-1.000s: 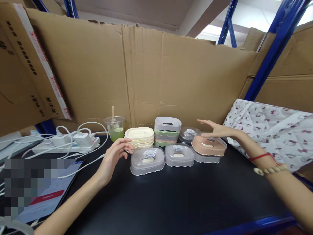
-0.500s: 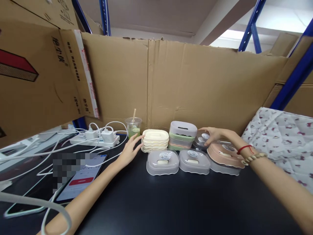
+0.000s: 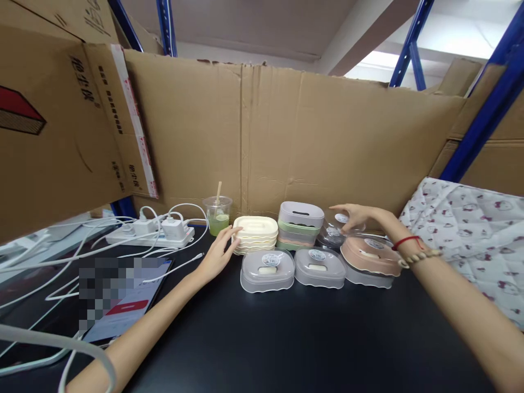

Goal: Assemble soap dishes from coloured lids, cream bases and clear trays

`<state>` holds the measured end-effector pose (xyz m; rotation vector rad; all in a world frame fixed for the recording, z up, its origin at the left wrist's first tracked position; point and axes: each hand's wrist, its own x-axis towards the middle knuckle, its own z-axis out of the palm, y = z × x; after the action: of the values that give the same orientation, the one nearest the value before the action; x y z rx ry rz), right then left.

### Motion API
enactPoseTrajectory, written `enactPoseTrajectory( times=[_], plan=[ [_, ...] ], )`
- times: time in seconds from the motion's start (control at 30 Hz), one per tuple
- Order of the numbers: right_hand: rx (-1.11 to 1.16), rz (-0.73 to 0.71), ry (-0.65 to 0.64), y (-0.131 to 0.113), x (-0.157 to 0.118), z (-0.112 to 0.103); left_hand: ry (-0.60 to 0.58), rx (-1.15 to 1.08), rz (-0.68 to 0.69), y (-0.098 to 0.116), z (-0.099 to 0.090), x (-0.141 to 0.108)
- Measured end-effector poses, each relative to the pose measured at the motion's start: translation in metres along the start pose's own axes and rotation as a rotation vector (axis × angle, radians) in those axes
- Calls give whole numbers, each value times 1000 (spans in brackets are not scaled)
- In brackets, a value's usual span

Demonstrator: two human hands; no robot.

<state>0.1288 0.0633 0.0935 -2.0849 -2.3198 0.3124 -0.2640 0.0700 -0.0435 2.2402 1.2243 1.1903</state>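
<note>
My left hand (image 3: 218,252) lies at the left side of a stack of cream scalloped-edged trays (image 3: 256,224), fingers stretched out and fingertips touching it. Further right, my right hand (image 3: 357,216) curves round a clear domed lid (image 3: 340,218) with a round label, thumb on the near side. The part of the lid behind my fingers is hidden. Between my hands stands a stack of oval boxes in lilac, green and peach (image 3: 302,214). Two grey boxes with clear lids (image 3: 267,268) (image 3: 319,267) sit in front. Below my right wrist is a peach lidded box (image 3: 370,255).
A cup of green drink with a straw (image 3: 219,221) stands at the back left. A power strip (image 3: 151,236), white cables and a phone (image 3: 131,303) lie on the left. Cardboard (image 3: 319,142) walls the back, and patterned cloth (image 3: 462,229) lies at right.
The view has shifted slightly, moving everything a little left in the picture. My right hand has risen slightly at the clear lid. My left hand stays beside the cream trays.
</note>
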Motion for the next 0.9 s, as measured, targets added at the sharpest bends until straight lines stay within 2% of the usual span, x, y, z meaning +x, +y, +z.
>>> enactPoseTrajectory(
  times=[0.13, 0.23, 0.4, 0.57, 0.67, 0.73, 0.77, 0.83, 0.9],
  plan=[
    [64, -47, -130, 2, 10, 10, -22, -7, -3, -1, 0, -2],
    [94, -52, -168, -2, 10, 10, -2, -55, -14, 0, 0, 0],
    [191, -52, -52, -29, 7, -4, 57, -248, -98, 5, 3, 6],
    [243, -184, -34, -67, 11, -3, 93, -336, -124, 12, 4, 7],
    [215, -241, 17, -78, 12, -3, 189, -362, -115, 21, 0, 6],
    [218, -251, 114, -82, 8, -4, 267, -448, -119, 31, -6, 5],
    [242, -247, 206, -83, 5, -4, 286, -519, -131, 38, -8, 4],
    [339, -262, 425, -88, -3, -1, 256, -686, -178, 52, -12, 0],
    [464, -355, 561, -96, -13, 8, 187, -826, -237, 65, -14, -6]
  ],
)
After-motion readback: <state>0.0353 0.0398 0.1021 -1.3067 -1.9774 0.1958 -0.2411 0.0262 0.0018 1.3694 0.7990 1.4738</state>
